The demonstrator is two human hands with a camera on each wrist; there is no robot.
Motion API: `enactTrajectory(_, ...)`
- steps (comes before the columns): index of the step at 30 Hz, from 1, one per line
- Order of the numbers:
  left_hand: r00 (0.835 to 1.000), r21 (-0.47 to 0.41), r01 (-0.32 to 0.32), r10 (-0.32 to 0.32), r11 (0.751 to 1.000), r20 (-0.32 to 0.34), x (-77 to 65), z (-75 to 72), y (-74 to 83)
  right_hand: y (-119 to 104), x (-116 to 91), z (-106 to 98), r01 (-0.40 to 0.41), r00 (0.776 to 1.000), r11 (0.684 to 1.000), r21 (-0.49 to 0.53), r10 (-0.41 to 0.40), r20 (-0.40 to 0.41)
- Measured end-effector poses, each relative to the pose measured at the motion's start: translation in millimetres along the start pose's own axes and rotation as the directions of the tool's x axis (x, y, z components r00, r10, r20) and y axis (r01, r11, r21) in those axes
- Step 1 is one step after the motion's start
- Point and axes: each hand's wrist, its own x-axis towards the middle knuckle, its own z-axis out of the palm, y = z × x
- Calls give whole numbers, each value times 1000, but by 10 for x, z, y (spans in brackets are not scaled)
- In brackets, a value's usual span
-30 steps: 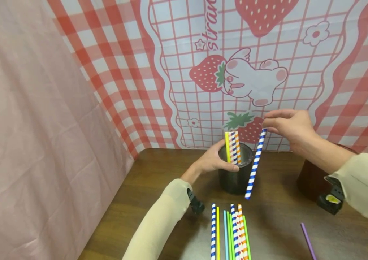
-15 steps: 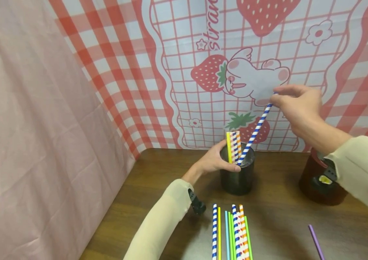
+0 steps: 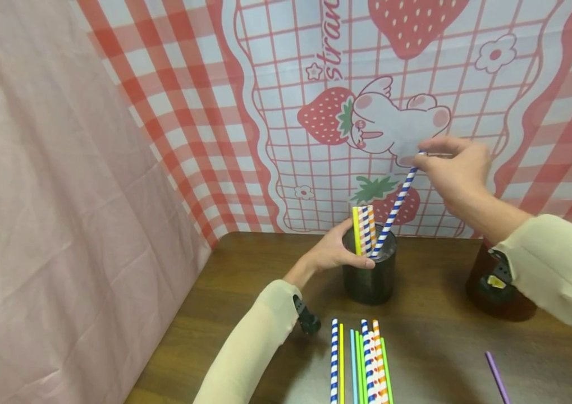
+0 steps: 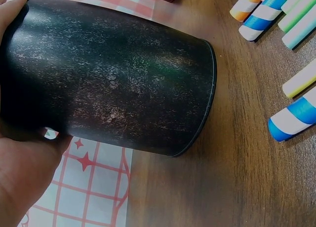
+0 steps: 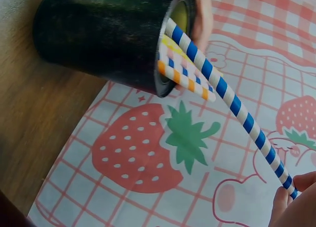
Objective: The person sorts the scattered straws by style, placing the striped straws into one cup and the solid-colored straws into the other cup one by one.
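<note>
On the near tabletop (image 3: 245,292), a row of straws lies side by side, running near to far: a blue-and-white striped straw (image 3: 334,359) at the left, a thin plain yellow straw (image 3: 342,365) just beside it, then a pale blue straw (image 3: 353,365), green ones, another blue-and-white one, a white straw with red dots, and an orange-and-white striped straw (image 3: 379,359). Well apart to the right lies a thin purple straw (image 3: 498,379).

Beyond the row, a dark, mottled cylindrical cup (image 3: 370,286) stands upright. Of the two hands, the left hand (image 3: 333,247) is wrapped round its left side near the top, the thumb along the near rim. Inside, at the left, a bundle stands upright: a yellow straw at its left, a pink-and-white one, a blue-patterned one, and an orange-striped one at its right.

The right hand (image 3: 457,168) pinches the top end of a blue-and-white spiral-striped straw (image 3: 398,207) between thumb and fingers. This straw slants down leftward, its lower end at the cup's mouth beside the bundle; how deep it reaches cannot be told.

Farther right stands a reddish-brown cylindrical container (image 3: 508,307), partly hidden by the right sleeve (image 3: 558,275). Behind everything hangs a red-and-white strawberry-print cloth (image 3: 280,168).
</note>
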Motion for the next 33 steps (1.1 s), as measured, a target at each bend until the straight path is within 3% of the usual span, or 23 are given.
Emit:
enactTrajectory(7,1000,-11,1,-1,1000,14,-51,13,115,82,-13,89,70,998,996,-61,-70,0)
enactTrajectory(16,1000,26,6,-6,1000,1,-2,-6,-10,199,-94,296,191,982,972,-138,-187,39)
enactTrajectory(22,1000,16,16,-16,1000,6,-5,-5,0,348,-142,415,269,963,945,-185,-265,49)
enactTrajectory(33,1000,16,22,-22,1000,14,0,-16,-30,530,-208,443,281,958,948,-147,-268,102)
